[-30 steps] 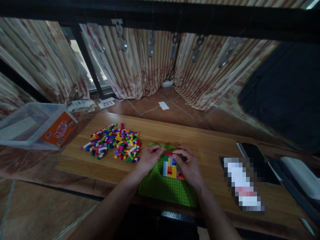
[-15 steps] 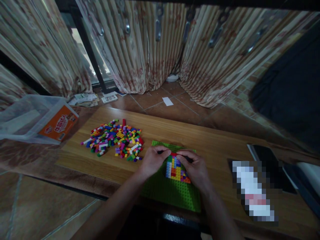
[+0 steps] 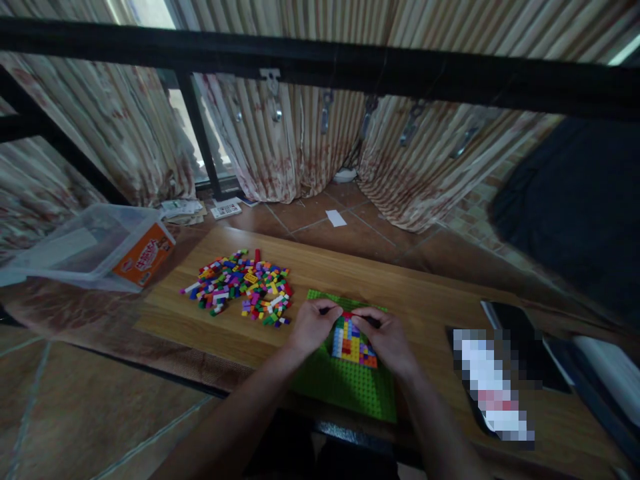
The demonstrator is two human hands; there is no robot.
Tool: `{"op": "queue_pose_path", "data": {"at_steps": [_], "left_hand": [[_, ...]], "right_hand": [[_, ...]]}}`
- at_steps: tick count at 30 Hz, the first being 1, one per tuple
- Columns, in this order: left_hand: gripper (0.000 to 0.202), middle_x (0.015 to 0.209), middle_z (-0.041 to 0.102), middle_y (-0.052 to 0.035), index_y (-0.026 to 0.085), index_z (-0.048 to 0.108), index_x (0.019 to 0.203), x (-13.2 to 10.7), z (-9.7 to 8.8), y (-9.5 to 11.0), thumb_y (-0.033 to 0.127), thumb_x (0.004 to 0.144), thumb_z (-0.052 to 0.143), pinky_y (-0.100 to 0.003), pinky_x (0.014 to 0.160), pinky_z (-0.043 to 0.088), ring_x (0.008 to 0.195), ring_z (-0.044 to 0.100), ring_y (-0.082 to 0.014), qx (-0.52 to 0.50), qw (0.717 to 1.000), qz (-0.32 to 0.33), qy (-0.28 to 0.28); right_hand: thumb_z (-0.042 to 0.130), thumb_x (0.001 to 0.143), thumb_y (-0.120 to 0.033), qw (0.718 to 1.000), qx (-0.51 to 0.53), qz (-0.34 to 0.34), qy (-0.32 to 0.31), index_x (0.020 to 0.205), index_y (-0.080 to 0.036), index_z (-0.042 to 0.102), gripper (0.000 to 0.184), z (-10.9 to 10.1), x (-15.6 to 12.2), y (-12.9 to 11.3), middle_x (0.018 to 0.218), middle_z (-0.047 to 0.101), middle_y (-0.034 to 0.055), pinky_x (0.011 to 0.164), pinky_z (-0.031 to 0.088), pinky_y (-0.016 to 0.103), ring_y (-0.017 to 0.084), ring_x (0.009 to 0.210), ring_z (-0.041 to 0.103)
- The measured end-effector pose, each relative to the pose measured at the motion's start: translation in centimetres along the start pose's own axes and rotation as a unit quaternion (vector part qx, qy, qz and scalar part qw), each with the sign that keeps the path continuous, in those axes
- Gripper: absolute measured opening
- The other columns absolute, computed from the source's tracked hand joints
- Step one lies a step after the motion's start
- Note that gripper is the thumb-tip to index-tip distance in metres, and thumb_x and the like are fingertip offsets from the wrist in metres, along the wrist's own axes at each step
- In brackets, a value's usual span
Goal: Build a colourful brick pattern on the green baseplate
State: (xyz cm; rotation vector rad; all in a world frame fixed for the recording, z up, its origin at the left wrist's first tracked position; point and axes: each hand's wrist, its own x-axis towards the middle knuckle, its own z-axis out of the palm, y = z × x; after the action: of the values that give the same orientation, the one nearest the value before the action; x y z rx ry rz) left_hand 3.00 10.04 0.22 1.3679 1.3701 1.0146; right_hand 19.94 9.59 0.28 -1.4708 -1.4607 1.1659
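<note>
A green studded baseplate (image 3: 345, 393) lies on the wooden table in front of me. On it is a patch of coloured toy bricks (image 3: 353, 347) in blue, white, yellow, red, orange and purple. At the far edge of that patch, my left hand (image 3: 316, 324) and my right hand (image 3: 384, 337) pinch a red brick (image 3: 347, 314) between them, one at each end. Fingers cover part of it, so whether it is pressed fully down I cannot tell. Left of the plate spreads a loose pile of small bricks (image 3: 235, 283).
A clear plastic box (image 3: 95, 267) with an orange label stands left of the table (image 3: 420, 293). To the right lie a blurred-out object (image 3: 493, 390) and a dark flat notebook-like item (image 3: 525, 340). A black bar (image 3: 320, 63) crosses the view before the curtains.
My view has tilted up a little, bringing the black bar lower into sight. Both hands stay on the red brick at the same place on the patch.
</note>
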Motion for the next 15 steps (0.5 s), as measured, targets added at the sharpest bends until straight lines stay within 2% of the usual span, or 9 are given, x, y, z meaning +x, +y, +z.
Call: {"op": "queue_pose_path", "data": {"at_steps": [5, 9, 12, 15], "left_hand": [[0.020, 0.072, 0.070, -0.0018, 0.016, 0.072, 0.074, -0.1, 0.3, -0.3, 0.029, 0.076, 0.057, -0.024, 0.064, 0.046, 0.069, 0.062, -0.0147, -0.001, 0.999, 0.003, 0.032], [0.023, 0.072, 0.070, -0.0016, 0.016, 0.073, 0.077, -1.0, -0.1, -0.8, 0.029, 0.079, 0.053, -0.024, 0.064, 0.047, 0.069, 0.062, -0.0145, 0.001, 0.997, -0.017, 0.073], [0.023, 0.078, 0.072, -0.0018, 0.018, 0.073, 0.083, -1.9, -1.9, -1.4, 0.024, 0.080, 0.051, -0.024, 0.069, 0.049, 0.074, 0.064, -0.0147, -0.005, 0.992, -0.025, 0.121], [0.024, 0.084, 0.072, -0.0021, 0.019, 0.072, 0.085, -2.4, -5.4, -1.8, 0.014, 0.076, 0.051, -0.026, 0.079, 0.050, 0.083, 0.064, -0.0154, 0.017, 0.986, -0.011, 0.167]], "right_hand": [[0.068, 0.070, -0.047, 1.000, 0.011, -0.017, -0.001, 0.087, -0.021, 0.073, 0.032, 0.0, -0.3, 0.4, 0.085, 0.072, 0.0040, 0.071, 0.051, 0.034, 0.020, 0.076, 0.065], [0.070, 0.068, -0.050, 1.000, 0.026, -0.009, 0.015, 0.097, -0.022, 0.071, 0.041, 0.2, -1.0, 0.9, 0.095, 0.072, 0.0052, 0.072, 0.053, 0.035, 0.022, 0.079, 0.066], [0.066, 0.072, -0.054, 0.998, 0.029, -0.021, 0.058, 0.102, -0.021, 0.069, 0.045, 0.4, -1.6, 1.4, 0.103, 0.071, 0.0067, 0.078, 0.052, 0.037, 0.023, 0.087, 0.066], [0.059, 0.077, -0.056, 0.991, 0.018, -0.049, 0.125, 0.099, -0.019, 0.070, 0.044, 0.4, -1.9, 1.9, 0.106, 0.070, 0.0079, 0.088, 0.049, 0.038, 0.023, 0.096, 0.064]]}}
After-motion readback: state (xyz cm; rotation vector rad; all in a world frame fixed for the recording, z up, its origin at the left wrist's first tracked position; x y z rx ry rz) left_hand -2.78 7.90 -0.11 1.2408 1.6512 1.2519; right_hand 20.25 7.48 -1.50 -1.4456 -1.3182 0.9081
